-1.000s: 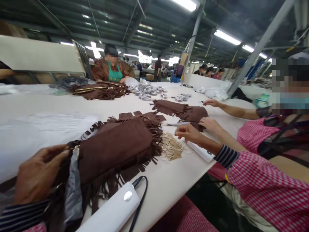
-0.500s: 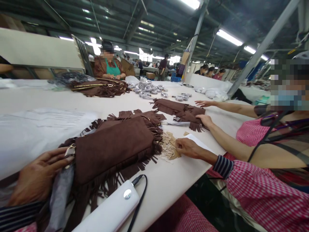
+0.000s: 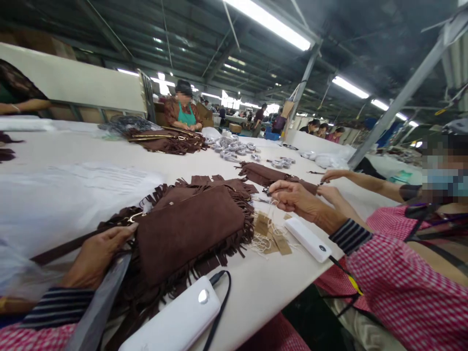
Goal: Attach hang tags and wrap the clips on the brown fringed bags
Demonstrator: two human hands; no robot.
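A brown fringed bag (image 3: pixel 190 229) lies on the table in front of me, on top of more brown fringed material. My left hand (image 3: pixel 97 253) is closed on the bag's left end, by a gold-coloured ring (image 3: pixel 136 218). Under that hand runs a grey wrapped strip (image 3: pixel 104 297). On the other side, my right hand (image 3: pixel 298 201) is raised over the table with thumb and fingers pinched on a thin white string (image 3: pixel 271 210). Below it lie several tan tags (image 3: pixel 272 234) with white strings.
White power banks (image 3: pixel 175 317) (image 3: pixel 307 239) with cables lie near the table edge. A co-worker's hands (image 3: pixel 331 187) hold another brown bag (image 3: pixel 268 173) at right. Clear plastic (image 3: pixel 73 204) covers the left side; grey wrapped bundles (image 3: pixel 234 146) and brown bags (image 3: pixel 168 141) lie farther back.
My right hand has risen from the tags and holds a string. A power bank now shows beside the tags. My left hand has shifted its hold near the ring. The view has turned slightly left.
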